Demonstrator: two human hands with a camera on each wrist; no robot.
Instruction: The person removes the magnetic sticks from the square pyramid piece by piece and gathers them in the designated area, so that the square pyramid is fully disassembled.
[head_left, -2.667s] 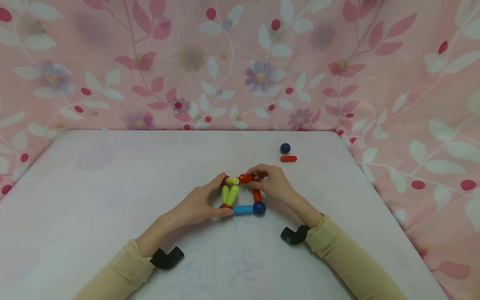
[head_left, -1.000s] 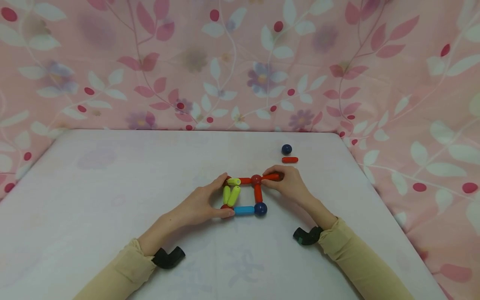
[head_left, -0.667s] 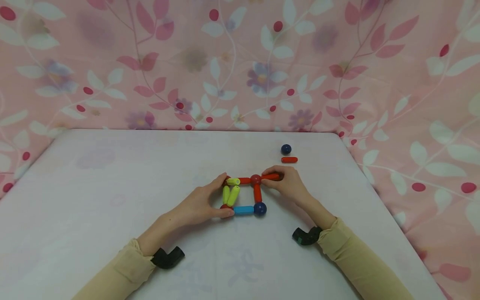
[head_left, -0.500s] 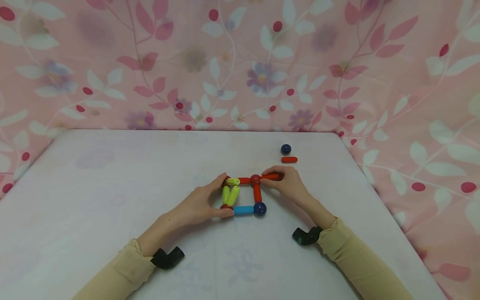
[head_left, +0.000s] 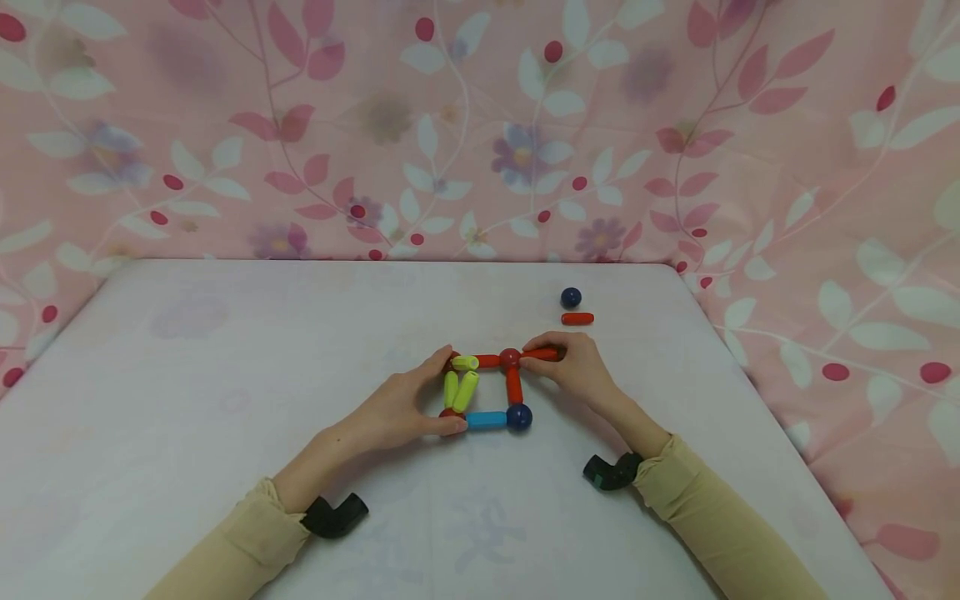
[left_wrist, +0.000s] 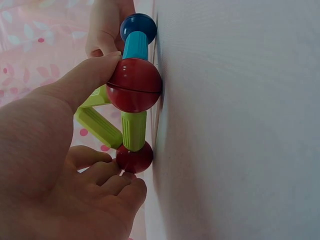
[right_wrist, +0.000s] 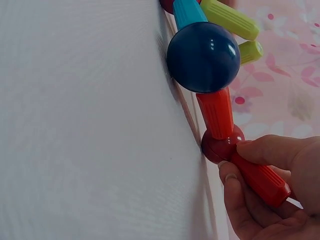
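Note:
A four-sided frame of magnetic building rods and balls lies on the table. My left hand grips its left side, thumb on the near red ball and fingers at the far red ball. Between these runs a lime rod, with two more lime rods slanting up from the balls. A light blue rod joins the near red ball to a navy ball. Red rods form the right and far sides, meeting at a red ball. There my right hand pinches another red rod, its end against that ball.
Beyond the right hand, a loose navy ball and a loose red rod lie on the white-covered table. Flowered pink cloth hangs behind the table and along its right. Black curved wrist pieces stick out under both cuffs.
Since the oldest frame my right hand has shifted right from the frame's far right corner, uncovering the red ball; its red rod now points outward. Over the last second both hands stay nearly still.

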